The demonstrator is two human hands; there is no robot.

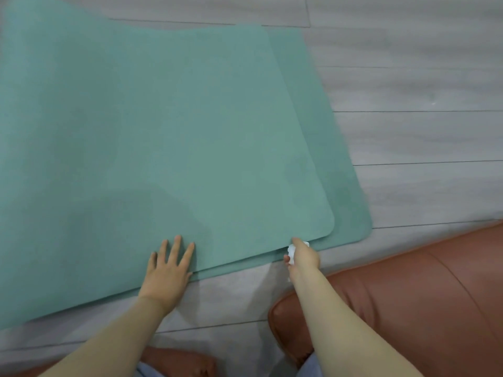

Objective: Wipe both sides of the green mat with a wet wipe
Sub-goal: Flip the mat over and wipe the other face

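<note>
I see the green mat folded over itself on the floor, long axis running away to my left. Right hand clutches the wet wipe at the near right corner, apparently pinching the upper layer's edge. Left hand, fingers spread, presses the near edge.

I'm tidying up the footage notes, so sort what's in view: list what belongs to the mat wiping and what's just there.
Part of the job:
- green mat, folded over itself
- wet wipe, bunched in the right hand
- left hand, flat on the mat's upper layer

Just there:
- reddish-brown leather sofa
- grey plank floor
</note>
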